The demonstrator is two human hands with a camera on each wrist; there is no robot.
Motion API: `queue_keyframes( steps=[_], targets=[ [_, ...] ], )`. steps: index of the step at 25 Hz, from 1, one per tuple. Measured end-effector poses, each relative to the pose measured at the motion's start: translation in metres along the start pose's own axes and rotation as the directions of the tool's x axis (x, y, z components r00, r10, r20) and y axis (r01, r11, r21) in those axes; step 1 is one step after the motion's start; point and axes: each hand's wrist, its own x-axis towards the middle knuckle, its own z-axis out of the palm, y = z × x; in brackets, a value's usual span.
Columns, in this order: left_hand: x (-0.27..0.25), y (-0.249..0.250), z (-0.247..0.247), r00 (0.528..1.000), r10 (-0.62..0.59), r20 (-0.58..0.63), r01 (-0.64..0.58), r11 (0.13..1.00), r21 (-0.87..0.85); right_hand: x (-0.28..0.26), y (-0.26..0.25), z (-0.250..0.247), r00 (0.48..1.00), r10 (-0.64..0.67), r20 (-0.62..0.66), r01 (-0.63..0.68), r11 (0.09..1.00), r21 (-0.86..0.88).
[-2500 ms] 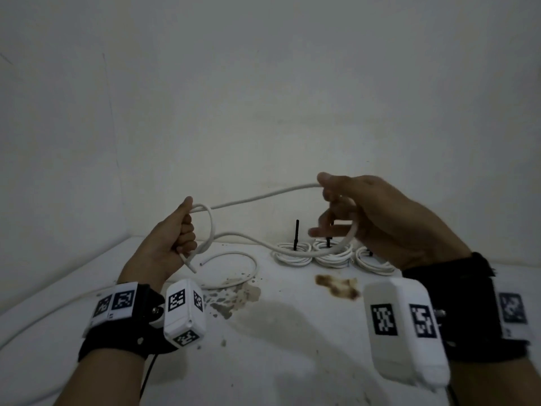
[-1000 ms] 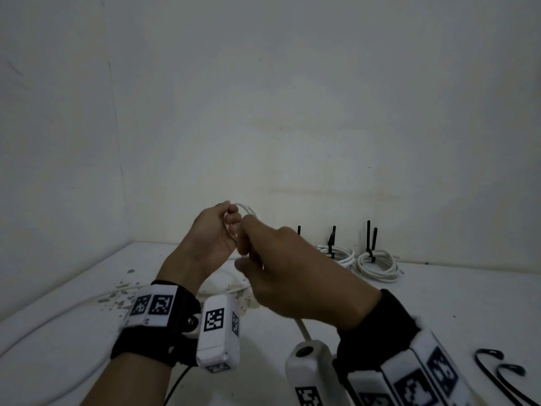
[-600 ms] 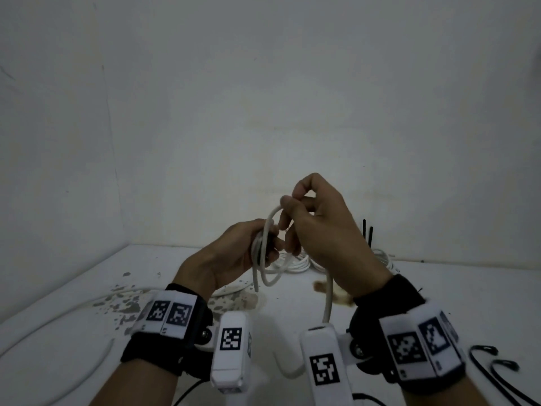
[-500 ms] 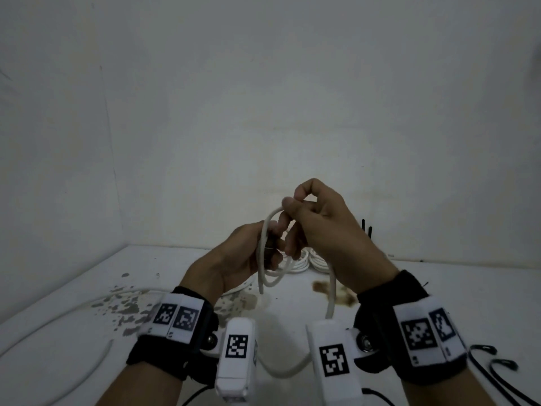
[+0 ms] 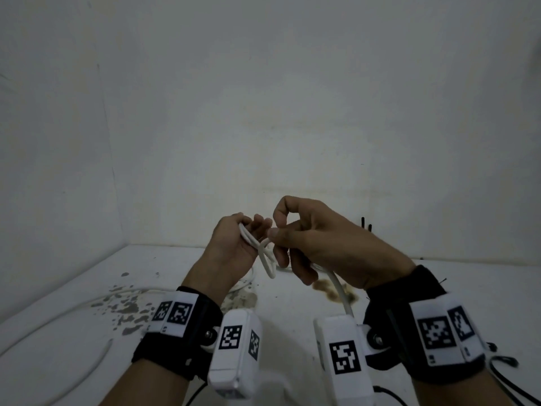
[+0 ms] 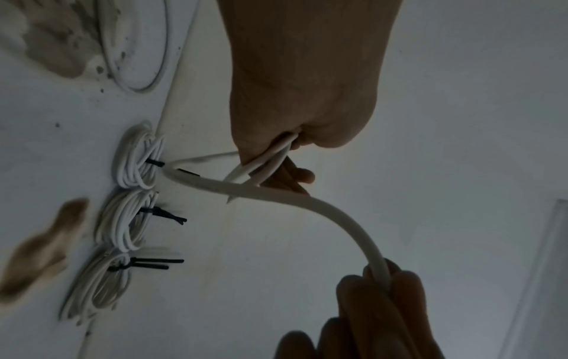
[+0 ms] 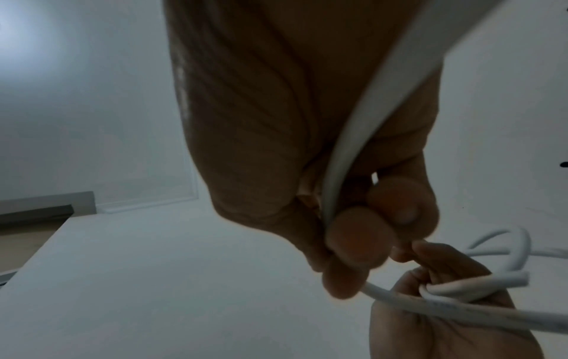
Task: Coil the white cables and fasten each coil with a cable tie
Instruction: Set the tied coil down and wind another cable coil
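My left hand is raised above the table and grips a small coil of white cable, whose loops hang below its fingers. The left wrist view shows those loops pinched at the fingertips. Right beside it, my right hand is curled round the free run of the same cable, which trails down past my wrist. In the right wrist view the cable crosses my palm, and the cut end sticks out of the left hand.
Three tied coils with black cable ties lie at the back by the wall. Loose black ties lie at the front right. Another white cable curves over the stained table on the left.
My hands, apart with the cable stretched between them 2.5 s ago, have come together. Over the last half second they dropped slightly and the hanging loop drew in smaller.
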Motion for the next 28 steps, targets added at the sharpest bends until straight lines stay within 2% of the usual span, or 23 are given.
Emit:
queue_keyframes(
  steps=[1,3,6,9,11,15,17,19,22,24,26,28],
  targets=[
    [0.001,0.0,-0.001,1.0,-0.003,0.017,0.002,0.999,0.033,0.001,0.0,0.0,1.0,0.001,-0.014,0.0,1.0,0.003],
    [-0.002,0.0,0.0,0.995,-0.029,0.093,0.01,0.979,0.202,0.003,0.0,0.001,0.995,-0.008,-0.098,0.011,0.999,0.035],
    [-0.014,-0.002,0.011,0.967,-0.142,0.213,0.042,0.91,0.413,0.01,0.004,0.001,0.947,-0.018,-0.321,0.052,0.994,0.097],
    [-0.021,-0.003,0.016,0.916,-0.289,0.277,0.156,0.895,0.419,0.016,0.014,-0.004,0.849,-0.011,-0.529,0.076,0.992,0.102],
    [-0.02,-0.004,0.016,0.912,-0.296,0.284,0.156,0.89,0.428,0.017,0.021,-0.008,0.799,-0.009,-0.602,0.06,0.996,0.064],
    [-0.021,-0.005,0.016,0.94,-0.249,0.233,0.093,0.844,0.528,0.016,0.024,-0.012,0.769,0.038,-0.638,0.015,0.997,0.077],
    [-0.021,-0.006,0.014,0.956,-0.204,0.211,0.066,0.85,0.523,0.016,0.023,-0.016,0.788,0.072,-0.612,0.002,0.993,0.119],
    [-0.017,-0.002,0.01,0.97,-0.144,0.193,0.05,0.904,0.425,0.013,0.021,-0.025,0.84,0.111,-0.53,-0.016,0.983,0.18],
    [-0.006,0.01,-0.001,0.989,-0.055,0.134,0.025,0.977,0.213,0.0,0.019,-0.041,0.953,0.127,-0.276,-0.059,0.969,0.239],
    [-0.002,0.018,-0.008,0.995,-0.021,0.098,0.009,0.993,0.12,-0.011,0.016,-0.049,0.986,0.126,-0.111,-0.114,0.988,0.107],
    [0.0,0.023,-0.014,0.997,-0.008,0.076,0.002,0.997,0.078,-0.02,0.015,-0.054,0.988,0.15,0.025,-0.147,0.985,-0.093],
    [0.001,0.025,-0.017,0.997,-0.014,0.077,0.009,0.998,0.069,-0.02,0.016,-0.053,0.989,0.136,0.053,-0.125,0.976,-0.18]
  ],
)
